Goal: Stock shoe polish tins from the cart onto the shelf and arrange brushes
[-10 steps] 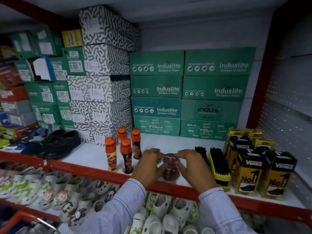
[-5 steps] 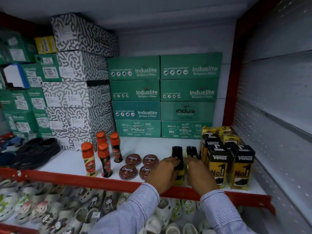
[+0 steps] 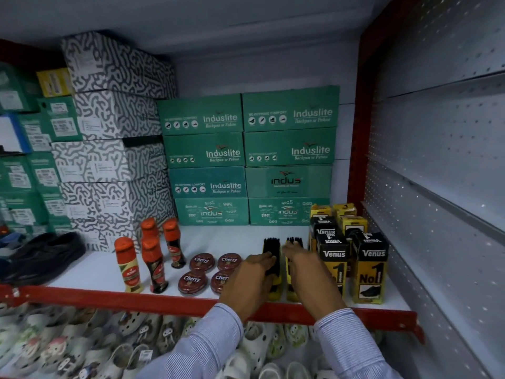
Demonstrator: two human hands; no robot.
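Several round brown Cherry polish tins (image 3: pixel 202 269) lie flat in a square group on the white shelf (image 3: pixel 232 239). Right of them two yellow-backed brushes with black bristles lie side by side, pointing front to back. My left hand (image 3: pixel 251 280) rests on the left brush (image 3: pixel 272 258), fingers over its near half. My right hand (image 3: pixel 308 272) covers most of the right brush (image 3: pixel 294 242), whose far bristles show beyond my fingertips. Whether either hand grips its brush is hard to tell.
Orange-capped liquid polish bottles (image 3: pixel 153 255) stand left of the tins. Black and yellow Venus boxes (image 3: pixel 369 266) crowd the right end. Green Induslite shoe boxes (image 3: pixel 246 160) line the back, patterned boxes (image 3: pixel 109 149) and black shoes (image 3: pixel 43 255) sit left. A red shelf rail (image 3: pixel 109 296) runs along the front.
One second ago both hands held a stack of tins at the shelf front. The tins now lie spread flat, and both hands have shifted right onto the two brushes.
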